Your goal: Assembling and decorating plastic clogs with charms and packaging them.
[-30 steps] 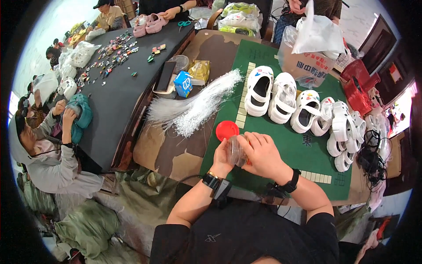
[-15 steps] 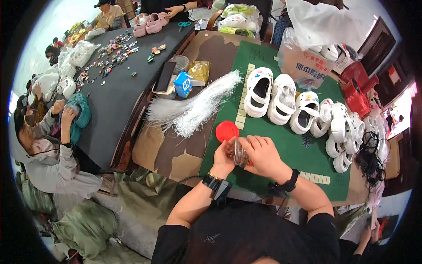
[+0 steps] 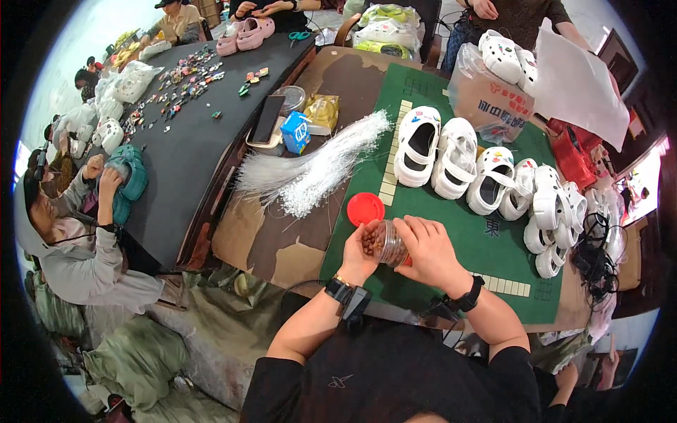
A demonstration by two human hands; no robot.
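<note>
A clear plastic jar (image 3: pixel 392 247) lies tilted between my hands, with its open end to the left. My right hand (image 3: pixel 431 252) is wrapped round the jar from the right. At the jar's mouth, my left hand (image 3: pixel 357 254) is cupped, with small round brown nut-like pieces (image 3: pixel 369 243) in the palm. Its lower fingers are partly hidden. Just beyond my left hand, a round red lid (image 3: pixel 365 208) lies on the green mat (image 3: pixel 451 229).
White clogs (image 3: pixel 416 148) stand in a row on the mat. White plastic strands (image 3: pixel 310 169), a blue box (image 3: pixel 295 132) and a phone (image 3: pixel 266 120) lie to the left. A person (image 3: pixel 77 240) handles a teal clog (image 3: pixel 128 180). A bag (image 3: pixel 486 99) of clogs stands at the back right.
The jar has turned slightly in my right hand, and brown pieces show more plainly in my left palm. At the back right, a person has moved the white sheet off the bagged clogs.
</note>
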